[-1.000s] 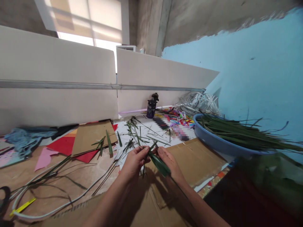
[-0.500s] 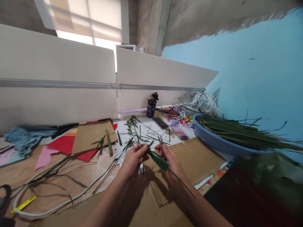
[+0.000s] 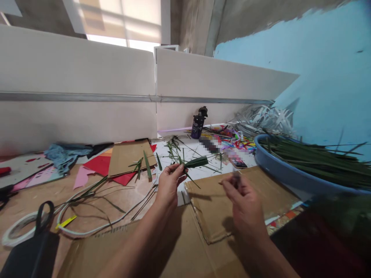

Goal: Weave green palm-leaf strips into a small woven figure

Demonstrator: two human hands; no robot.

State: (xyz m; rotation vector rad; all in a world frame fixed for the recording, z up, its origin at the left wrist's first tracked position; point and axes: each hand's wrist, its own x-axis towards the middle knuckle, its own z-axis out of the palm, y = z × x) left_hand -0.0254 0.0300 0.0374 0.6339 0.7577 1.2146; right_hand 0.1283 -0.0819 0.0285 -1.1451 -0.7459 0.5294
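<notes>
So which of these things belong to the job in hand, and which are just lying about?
Likely in the job:
green leaf piece, in the left hand
small blurred thing in the right hand
long leaves in the blue basin
loose leaf strips

Seemingly just lying about:
dark bottle
denim cloth
tape roll
black case

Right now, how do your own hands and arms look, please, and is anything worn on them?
The left hand and right hand are bare: no gloves, and no watch or bracelet shows. Neither left forearm nor right forearm shows a sleeve. The right hand is blurred, hiding fine details.
</notes>
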